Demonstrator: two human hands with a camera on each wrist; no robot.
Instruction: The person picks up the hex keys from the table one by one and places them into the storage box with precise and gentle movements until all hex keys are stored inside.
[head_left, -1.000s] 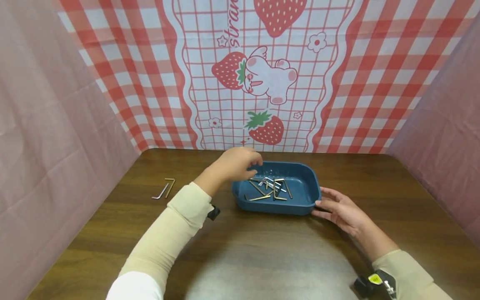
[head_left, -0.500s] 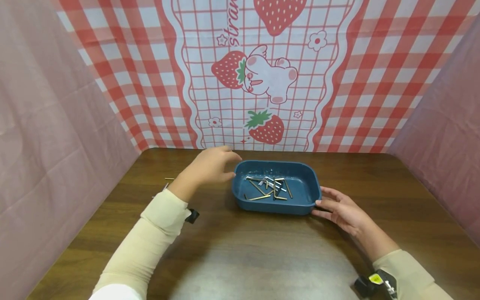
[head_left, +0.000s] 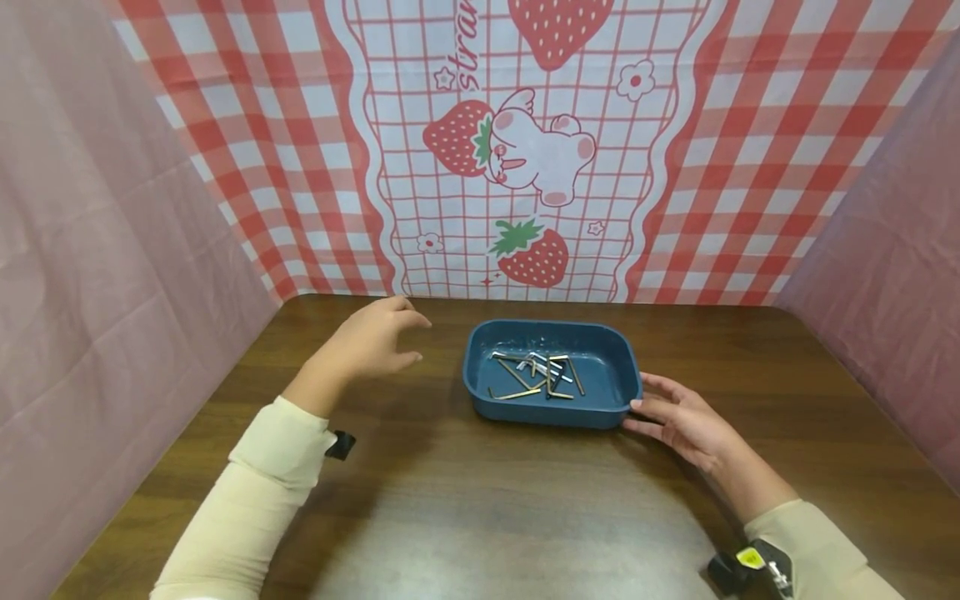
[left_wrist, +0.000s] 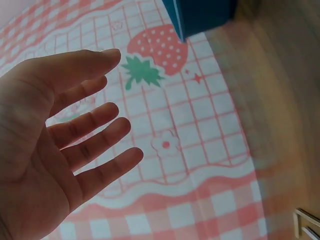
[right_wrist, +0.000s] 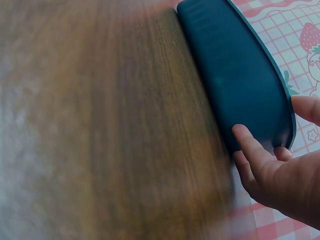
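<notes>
In the head view a blue rectangular tray (head_left: 551, 414) stands on the table, with several gold and silver L-shaped Allen keys (head_left: 519, 394) lying jumbled in it. My right hand (head_left: 686, 425) holds the tray's right end; in the right wrist view its thumb meets the rim and its fingers lie against the outer wall. Left of the tray, apart from it, my left hand (head_left: 367, 342) hovers over the table with thumb and fingers spread and nothing between them. In the left wrist view, Allen keys (left_wrist: 298, 220) show on the tabletop at the lower right corner; my left arm hides them from the head view.
The brown wooden table (head_left: 480, 508) reaches back to a red-and-white checked strawberry cloth (head_left: 480, 208). Pink cloth walls (head_left: 112, 292) close off both sides. A small black device sits at each wrist.
My left hand has moved left from over the tray to beside it, its arm now covering the Allen keys on the table. My right hand and the tray have stayed put.
</notes>
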